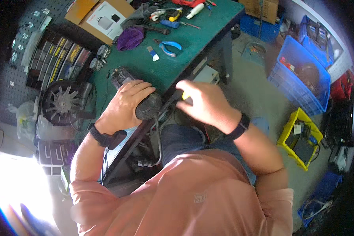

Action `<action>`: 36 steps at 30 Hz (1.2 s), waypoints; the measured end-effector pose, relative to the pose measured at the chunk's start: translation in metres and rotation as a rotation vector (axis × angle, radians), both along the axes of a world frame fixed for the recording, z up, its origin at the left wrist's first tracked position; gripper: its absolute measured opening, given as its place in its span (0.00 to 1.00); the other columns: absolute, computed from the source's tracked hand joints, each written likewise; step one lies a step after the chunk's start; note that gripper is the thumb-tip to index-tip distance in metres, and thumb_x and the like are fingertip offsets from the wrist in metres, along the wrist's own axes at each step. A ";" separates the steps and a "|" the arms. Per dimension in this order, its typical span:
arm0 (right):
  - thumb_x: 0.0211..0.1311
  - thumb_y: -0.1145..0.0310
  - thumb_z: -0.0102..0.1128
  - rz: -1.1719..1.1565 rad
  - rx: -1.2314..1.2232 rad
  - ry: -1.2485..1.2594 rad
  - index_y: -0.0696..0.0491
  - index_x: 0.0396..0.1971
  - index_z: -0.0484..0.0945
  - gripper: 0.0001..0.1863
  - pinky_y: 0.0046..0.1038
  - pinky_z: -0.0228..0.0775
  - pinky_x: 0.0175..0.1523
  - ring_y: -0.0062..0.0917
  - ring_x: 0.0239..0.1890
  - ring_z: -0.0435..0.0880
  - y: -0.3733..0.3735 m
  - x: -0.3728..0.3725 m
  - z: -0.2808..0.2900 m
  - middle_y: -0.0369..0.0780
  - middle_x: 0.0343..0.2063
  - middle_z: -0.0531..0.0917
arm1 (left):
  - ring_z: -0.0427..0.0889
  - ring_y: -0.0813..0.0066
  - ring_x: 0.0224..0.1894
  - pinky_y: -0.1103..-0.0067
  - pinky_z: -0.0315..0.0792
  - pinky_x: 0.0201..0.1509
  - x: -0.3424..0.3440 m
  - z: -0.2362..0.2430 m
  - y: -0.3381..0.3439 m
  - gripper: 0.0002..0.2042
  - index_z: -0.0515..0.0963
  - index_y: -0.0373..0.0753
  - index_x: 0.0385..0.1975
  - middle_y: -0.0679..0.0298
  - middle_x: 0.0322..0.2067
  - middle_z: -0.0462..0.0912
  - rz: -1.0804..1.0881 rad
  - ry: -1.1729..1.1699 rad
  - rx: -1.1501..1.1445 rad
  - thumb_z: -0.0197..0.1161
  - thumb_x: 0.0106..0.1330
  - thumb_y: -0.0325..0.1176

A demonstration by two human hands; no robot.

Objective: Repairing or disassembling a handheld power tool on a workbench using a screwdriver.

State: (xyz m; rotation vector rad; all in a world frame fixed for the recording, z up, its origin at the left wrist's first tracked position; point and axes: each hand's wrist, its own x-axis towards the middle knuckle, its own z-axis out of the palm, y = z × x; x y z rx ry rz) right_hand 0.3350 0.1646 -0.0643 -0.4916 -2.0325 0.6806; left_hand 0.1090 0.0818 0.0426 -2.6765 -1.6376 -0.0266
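My left hand is wrapped over a dark, cylindrical motor-like device and holds it down at the bench edge. A grey cable hangs from its near end, with a metal connector on the tip. Just right of the device, beyond the bench edge, my right hand is closed around a yellow-and-black handled tool. Most of that tool is hidden by my fingers, and motion smears them a little. Farther back on the green bench lie blue-handled pliers and a small flat piece.
Toward the back are a purple cloth, a blue-handled screwdriver and a cardboard box. A finned fan wheel stands left, near a parts organizer. On the floor at right sit a blue crate and a yellow crate.
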 end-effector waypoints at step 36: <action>0.54 0.60 0.73 0.127 -0.712 0.096 0.56 0.24 0.81 0.15 0.19 0.58 0.20 0.13 0.14 0.70 0.009 -0.065 -0.007 0.30 0.14 0.75 | 0.63 0.51 0.66 0.60 0.58 0.70 0.012 -0.037 -0.021 0.41 0.70 0.41 0.59 0.52 0.62 0.68 0.333 -0.276 0.453 0.77 0.37 0.30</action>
